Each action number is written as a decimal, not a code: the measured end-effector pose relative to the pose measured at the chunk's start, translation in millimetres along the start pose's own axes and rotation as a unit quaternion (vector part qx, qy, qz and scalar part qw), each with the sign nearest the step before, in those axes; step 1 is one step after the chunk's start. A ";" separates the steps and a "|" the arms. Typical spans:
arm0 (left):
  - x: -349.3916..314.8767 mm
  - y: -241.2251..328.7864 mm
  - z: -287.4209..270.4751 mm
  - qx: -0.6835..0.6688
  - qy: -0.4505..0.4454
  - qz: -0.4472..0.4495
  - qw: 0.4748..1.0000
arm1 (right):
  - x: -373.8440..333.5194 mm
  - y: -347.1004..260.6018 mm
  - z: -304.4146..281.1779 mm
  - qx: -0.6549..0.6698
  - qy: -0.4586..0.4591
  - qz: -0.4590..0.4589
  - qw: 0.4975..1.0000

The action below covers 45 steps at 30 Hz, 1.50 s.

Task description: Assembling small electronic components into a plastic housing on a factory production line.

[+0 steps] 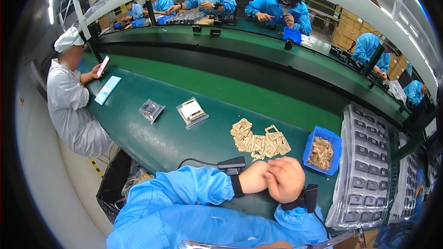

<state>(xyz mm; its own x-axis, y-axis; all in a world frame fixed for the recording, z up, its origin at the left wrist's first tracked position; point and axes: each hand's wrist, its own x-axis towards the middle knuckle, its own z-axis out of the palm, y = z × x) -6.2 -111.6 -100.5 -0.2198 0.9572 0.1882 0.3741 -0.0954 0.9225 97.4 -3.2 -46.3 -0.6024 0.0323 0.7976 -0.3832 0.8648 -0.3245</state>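
Observation:
My left hand reaches in from the left and meets my right hand above the near edge of the green table. The right hand's fingers are bent over the front of the left hand, whose own fingers are hidden. Both wrists wear black straps with small black devices. Just beyond the hands lies a pile of flat tan frame-shaped pieces. Right of them stands a blue bin with small tan scraps inside.
Clear plastic trays of black rectangular parts are stacked at right. Two clear bags, one with dark parts, one with tan frames and a white sheet, lie at left. A person in white holds a phone. Blue-clad workers sit across.

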 end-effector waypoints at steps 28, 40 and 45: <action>4.1 35.3 -21.0 0.238 0.112 0.157 0.952 | -31.3 33.0 -15.5 0.618 -0.101 0.464 0.627; 1.4 23.8 -9.6 -0.309 -0.028 0.007 0.951 | -28.0 25.3 -10.3 0.595 -0.104 0.421 0.677; 7.4 18.0 -19.6 -0.352 0.024 0.040 0.935 | -14.4 24.0 -29.4 0.388 -0.017 0.340 0.856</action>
<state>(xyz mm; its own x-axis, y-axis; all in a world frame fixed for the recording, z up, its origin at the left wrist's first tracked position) -18.8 -111.5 -75.9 -0.2620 0.9278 0.2655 -0.2904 -0.3381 0.8952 117.5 31.8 -50.6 -0.8857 0.3713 0.2788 -0.2777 0.0576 -0.9589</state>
